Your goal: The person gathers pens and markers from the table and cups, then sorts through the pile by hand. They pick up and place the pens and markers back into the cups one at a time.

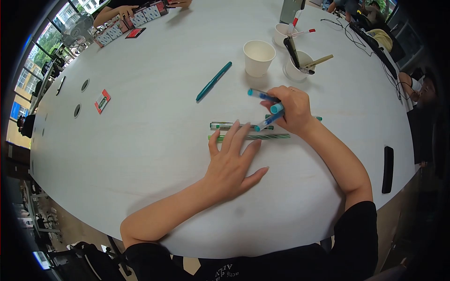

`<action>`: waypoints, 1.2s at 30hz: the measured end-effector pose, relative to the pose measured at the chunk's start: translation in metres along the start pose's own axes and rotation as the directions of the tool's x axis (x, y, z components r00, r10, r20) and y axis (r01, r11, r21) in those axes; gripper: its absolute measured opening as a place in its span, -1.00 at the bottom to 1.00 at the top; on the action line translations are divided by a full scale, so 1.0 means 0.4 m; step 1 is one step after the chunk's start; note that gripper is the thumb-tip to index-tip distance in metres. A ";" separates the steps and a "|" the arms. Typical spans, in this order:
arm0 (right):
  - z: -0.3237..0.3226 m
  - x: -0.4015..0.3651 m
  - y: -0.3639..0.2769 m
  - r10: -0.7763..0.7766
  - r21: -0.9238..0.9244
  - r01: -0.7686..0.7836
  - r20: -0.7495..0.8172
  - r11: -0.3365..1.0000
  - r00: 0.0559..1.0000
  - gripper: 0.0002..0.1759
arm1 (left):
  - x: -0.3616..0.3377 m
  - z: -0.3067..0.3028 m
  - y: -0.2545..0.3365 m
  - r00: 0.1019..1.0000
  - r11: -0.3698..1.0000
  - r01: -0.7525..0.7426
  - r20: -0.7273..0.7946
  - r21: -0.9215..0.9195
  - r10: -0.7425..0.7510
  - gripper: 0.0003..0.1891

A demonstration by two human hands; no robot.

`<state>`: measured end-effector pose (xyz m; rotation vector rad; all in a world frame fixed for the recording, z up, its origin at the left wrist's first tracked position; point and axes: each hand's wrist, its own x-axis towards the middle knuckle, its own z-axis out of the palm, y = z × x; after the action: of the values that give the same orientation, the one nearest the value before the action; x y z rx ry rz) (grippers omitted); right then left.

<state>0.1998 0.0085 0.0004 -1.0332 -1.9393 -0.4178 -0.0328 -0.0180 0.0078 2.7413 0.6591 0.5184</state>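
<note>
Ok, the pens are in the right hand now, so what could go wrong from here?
1. The blue pens splay at different angles in the right hand, so one might slip out.
2. The empty cup stands just beyond that hand; a knuckle or pen could tip it.
3. The green pens lie loose at the fingertips of the left hand, so a nudge might roll them.

No text was legible to me: the pale, inverted lettering [227, 270] on my black shirt [290, 263] and the print on the red-edged card [102, 101] upon the tabletop [140, 140] were too indistinct.
</note>
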 end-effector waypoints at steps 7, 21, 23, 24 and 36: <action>-0.097 0.064 -0.033 0.243 -0.449 -0.039 0.406 0.893 0.881 -0.79 | 0.034 -0.032 -0.109 0.877 0.991 0.096 -0.478 0.091 -0.041 -0.57; -0.126 0.104 -0.061 0.441 -0.413 -0.170 0.753 0.895 0.489 -0.90 | 0.055 -0.024 -0.278 0.823 0.905 0.425 -0.403 -0.034 -0.401 -0.72; -0.090 0.088 -0.074 0.285 -0.195 -0.209 0.712 0.958 0.642 -0.87 | 0.053 -0.022 -0.277 0.826 0.906 0.422 -0.398 -0.035 -0.400 -0.74; -0.071 0.071 -0.078 0.214 -0.083 -0.215 0.667 0.973 0.714 -0.86 | 0.056 -0.023 -0.278 0.828 0.909 0.415 -0.401 -0.028 -0.391 -0.76; 0.008 0.024 -0.075 -0.063 -0.092 0.085 0.217 0.992 0.974 -0.43 | 0.075 -0.025 -0.271 0.847 0.973 0.216 -0.479 -0.084 -0.230 -0.90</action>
<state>0.1714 -0.0026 0.0096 -1.1110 -2.1724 -0.4664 -0.0534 0.0914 -0.0119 2.4627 1.0610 1.1673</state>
